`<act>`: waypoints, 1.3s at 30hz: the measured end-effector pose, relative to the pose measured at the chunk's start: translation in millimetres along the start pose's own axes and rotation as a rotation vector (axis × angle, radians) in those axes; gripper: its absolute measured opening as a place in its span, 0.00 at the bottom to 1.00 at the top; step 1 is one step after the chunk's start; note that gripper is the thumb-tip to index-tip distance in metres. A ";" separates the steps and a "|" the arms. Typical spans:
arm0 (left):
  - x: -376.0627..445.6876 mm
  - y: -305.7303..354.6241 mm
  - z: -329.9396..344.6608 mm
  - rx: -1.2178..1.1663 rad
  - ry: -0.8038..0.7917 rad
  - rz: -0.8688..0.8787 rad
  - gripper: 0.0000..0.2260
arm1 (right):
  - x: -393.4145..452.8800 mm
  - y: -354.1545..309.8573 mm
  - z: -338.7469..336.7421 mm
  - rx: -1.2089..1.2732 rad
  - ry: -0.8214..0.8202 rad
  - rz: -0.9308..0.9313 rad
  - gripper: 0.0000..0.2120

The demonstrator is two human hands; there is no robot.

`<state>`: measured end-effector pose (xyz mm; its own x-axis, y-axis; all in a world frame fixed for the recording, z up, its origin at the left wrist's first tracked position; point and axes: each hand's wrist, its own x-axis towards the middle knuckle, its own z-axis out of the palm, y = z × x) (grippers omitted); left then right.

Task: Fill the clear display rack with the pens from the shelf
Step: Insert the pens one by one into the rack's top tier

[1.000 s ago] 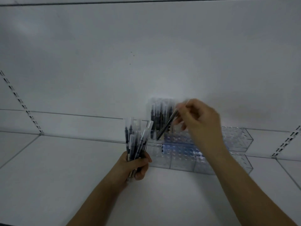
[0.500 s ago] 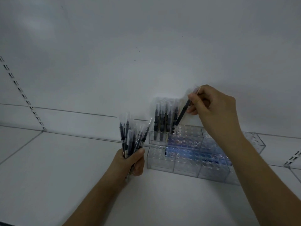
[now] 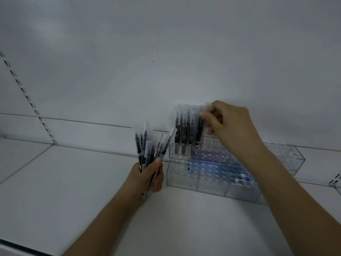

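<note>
Seating a pen in the rack's upper tier. The right hand pinches one pen near its cap between thumb and fingers, held almost upright, its tip at a hole beside the row of pens that stand in the rack. The left hand grips a fanned bundle, fingers curled round the barrels, just left of the rack above the shelf. Done well, the pen is probably kept vertical over the next free hole and lowered until it bottoms out. Most holes appear unfilled.
</note>
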<state>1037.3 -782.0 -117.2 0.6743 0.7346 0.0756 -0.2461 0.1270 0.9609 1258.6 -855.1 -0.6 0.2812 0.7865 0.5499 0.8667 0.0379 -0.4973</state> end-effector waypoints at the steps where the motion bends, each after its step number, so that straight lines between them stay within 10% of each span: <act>1: -0.3 0.2 0.2 0.002 -0.007 0.002 0.28 | 0.6 0.4 1.3 -0.021 0.002 -0.009 0.13; 16: 0.3 0.7 -0.9 0.006 -0.036 0.025 0.26 | 4.3 -2.3 -14.3 -0.263 -0.118 -0.012 0.26; 23: 1.7 -0.5 1.0 0.126 -0.071 0.058 0.23 | -24.0 -45.5 14.3 0.219 -0.480 0.114 0.19; 39: -7.2 5.4 -0.3 0.120 -0.086 0.041 0.17 | -23.5 -51.0 13.5 0.681 -0.303 0.193 0.06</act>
<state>1030.9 -786.4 -112.6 0.7240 0.6769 0.1330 -0.1930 0.0136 0.9811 1202.2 -867.2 2.8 0.1916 0.9485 0.2523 0.3410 0.1767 -0.9233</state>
